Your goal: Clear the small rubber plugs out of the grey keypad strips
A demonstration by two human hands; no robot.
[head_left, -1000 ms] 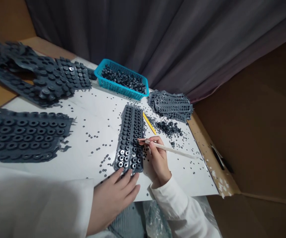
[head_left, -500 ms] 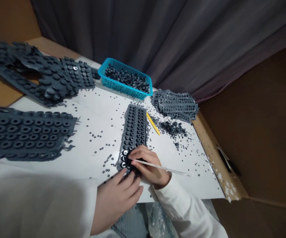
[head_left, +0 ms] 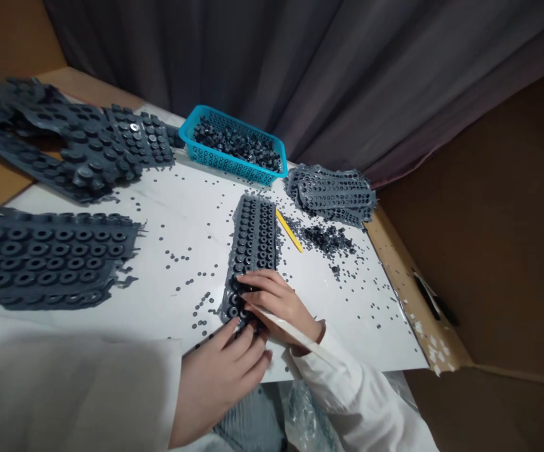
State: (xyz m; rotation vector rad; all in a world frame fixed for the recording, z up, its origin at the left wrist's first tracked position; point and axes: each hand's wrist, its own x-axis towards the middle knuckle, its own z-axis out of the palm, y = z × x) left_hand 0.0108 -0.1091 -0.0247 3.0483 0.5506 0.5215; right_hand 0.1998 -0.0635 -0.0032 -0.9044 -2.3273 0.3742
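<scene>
Right grip pinches a slim white stick; left grip lies spread. Studded grey rubbery sheet beneath seems floppy: hold edges.

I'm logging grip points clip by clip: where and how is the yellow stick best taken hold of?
Probably near its lower end, pinched across the width, coming from the near right. The yellow stick is thin and lies slanted: its upper end is close beside the dark sheet, while the lower end sits farther out, nearer the right hand.
</scene>
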